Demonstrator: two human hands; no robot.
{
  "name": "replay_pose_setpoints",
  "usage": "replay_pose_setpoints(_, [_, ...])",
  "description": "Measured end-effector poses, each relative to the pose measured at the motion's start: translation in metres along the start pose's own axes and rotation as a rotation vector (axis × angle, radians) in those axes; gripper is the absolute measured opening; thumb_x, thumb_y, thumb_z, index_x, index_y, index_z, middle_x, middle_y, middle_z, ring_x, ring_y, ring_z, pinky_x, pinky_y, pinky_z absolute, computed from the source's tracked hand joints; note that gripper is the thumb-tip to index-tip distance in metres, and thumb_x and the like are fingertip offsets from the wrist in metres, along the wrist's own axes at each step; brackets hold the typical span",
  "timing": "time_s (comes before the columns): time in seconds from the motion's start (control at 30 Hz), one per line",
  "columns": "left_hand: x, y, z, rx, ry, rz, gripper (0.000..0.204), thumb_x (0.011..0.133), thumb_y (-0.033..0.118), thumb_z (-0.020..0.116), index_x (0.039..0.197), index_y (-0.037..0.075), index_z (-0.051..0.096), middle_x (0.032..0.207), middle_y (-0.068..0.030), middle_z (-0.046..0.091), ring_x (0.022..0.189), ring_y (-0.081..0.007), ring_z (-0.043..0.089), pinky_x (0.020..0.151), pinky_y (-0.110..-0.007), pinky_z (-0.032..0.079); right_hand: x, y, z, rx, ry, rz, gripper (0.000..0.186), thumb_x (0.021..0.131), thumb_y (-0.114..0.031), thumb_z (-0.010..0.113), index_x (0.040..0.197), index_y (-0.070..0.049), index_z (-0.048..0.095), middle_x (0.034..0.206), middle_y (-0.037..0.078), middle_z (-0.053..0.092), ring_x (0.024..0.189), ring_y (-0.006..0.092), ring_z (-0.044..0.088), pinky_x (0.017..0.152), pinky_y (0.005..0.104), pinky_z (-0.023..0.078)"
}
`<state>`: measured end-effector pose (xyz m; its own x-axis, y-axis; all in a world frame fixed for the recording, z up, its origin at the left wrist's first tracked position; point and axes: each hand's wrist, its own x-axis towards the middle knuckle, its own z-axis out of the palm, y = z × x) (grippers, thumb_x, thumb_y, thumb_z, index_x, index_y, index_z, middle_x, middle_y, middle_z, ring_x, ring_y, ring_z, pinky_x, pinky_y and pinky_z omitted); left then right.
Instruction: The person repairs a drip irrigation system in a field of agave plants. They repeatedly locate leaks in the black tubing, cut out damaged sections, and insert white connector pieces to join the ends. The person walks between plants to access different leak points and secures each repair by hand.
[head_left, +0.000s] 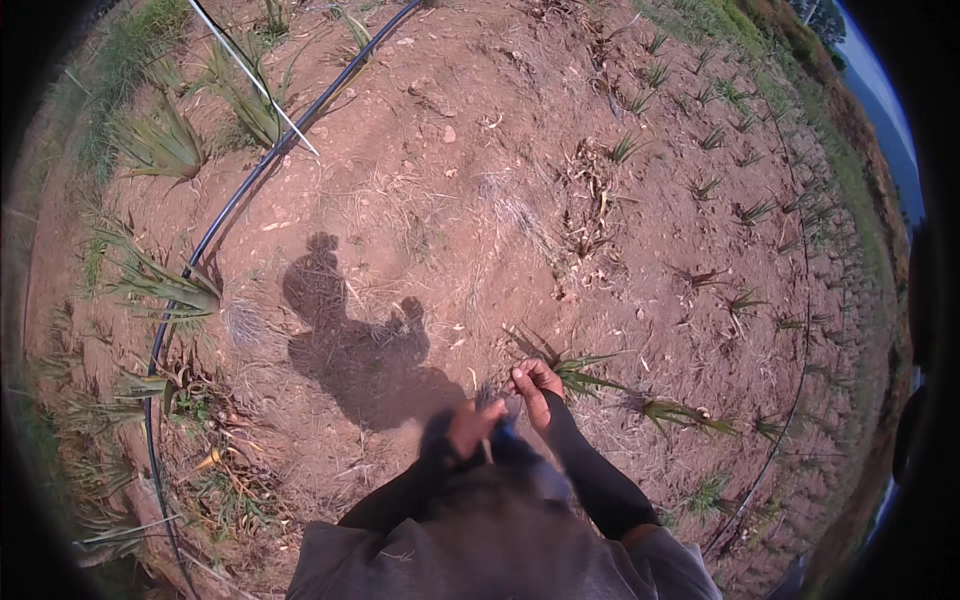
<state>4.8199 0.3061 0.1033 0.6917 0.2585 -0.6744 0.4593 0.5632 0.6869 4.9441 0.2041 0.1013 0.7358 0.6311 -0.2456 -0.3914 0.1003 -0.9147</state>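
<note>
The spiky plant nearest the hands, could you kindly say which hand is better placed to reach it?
Likely the right hand: it appears close beside the spiky plant, while the left hand is farther left.

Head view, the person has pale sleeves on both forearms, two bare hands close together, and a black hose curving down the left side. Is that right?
Not quite. The sleeves are black, not pale, as the head view shows. The rest holds: the bare left hand and right hand are close together, and a black hose curves down the left side.
</note>
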Motion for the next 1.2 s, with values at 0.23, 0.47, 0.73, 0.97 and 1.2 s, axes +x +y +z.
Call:
replay_pose_setpoints(0.23, [0.033,0.062,0.005,0.036,0.046,0.2,0.034,0.087,0.036,0.066,0.088,0.003,0.059,0.058,0.0016,0.05,0.046,-0.0081,0.041,0.041,-0.025,0.032,0.064,-0.031,0.03,0.059,0.028,0.042,0.006,0.096,-0.014,0.056,0.092,-0.01,0.053,0.082,0.0,0.058,0.07,0.0045,0.05,0.064,0.0197,0.041])
replay_pose_setpoints(0.47, [0.09,0.107,0.002,-0.048,0.141,0.127,0.027,0.085,0.033,0.068,0.091,0.007,0.067,0.065,0.0015,0.057,0.046,-0.0073,0.042,0.042,-0.025,0.033,0.138,-0.053,-0.029,0.01,0.117,0.045,0.012,0.096,-0.023,0.057,0.098,-0.011,0.055,0.071,0.001,0.056,0.056,0.0088,0.049,0.05,0.0216,0.036])
replay_pose_setpoints(0.73, [0.205,0.177,-0.023,-0.418,0.352,0.015,0.017,0.09,0.02,0.063,0.092,0.004,0.068,0.056,0.0034,0.043,0.042,-0.0069,0.035,0.038,-0.025,0.027,0.288,-0.077,-0.098,-0.118,-0.132,0.442,0.026,0.087,-0.006,0.065,0.113,-0.004,0.063,0.088,0.001,0.063,0.07,0.0075,0.055,0.063,0.0202,0.044])
replay_pose_setpoints(0.97, [0.206,0.284,-0.012,-0.696,0.573,0.152,0.018,0.094,0.019,0.059,0.102,0.005,0.066,0.055,0.006,0.037,0.043,-0.0058,0.031,0.04,-0.024,0.024,0.469,-0.168,-0.077,-0.18,-0.428,0.331,0.025,0.089,-0.002,0.06,0.114,-0.006,0.06,0.087,-0.001,0.06,0.071,0.0084,0.056,0.064,0.0216,0.048])
replay_pose_setpoints(1.2, [0.09,0.404,-0.081,-0.647,0.849,0.654,0.023,0.094,0.021,0.057,0.108,0.003,0.063,0.053,0.0082,0.034,0.042,-0.0047,0.03,0.04,-0.023,0.024,0.57,-0.235,0.044,-0.356,-0.639,0.09,0.018,0.091,-0.004,0.058,0.109,-0.006,0.059,0.074,-0.002,0.054,0.057,0.006,0.048,0.052,0.0205,0.039])
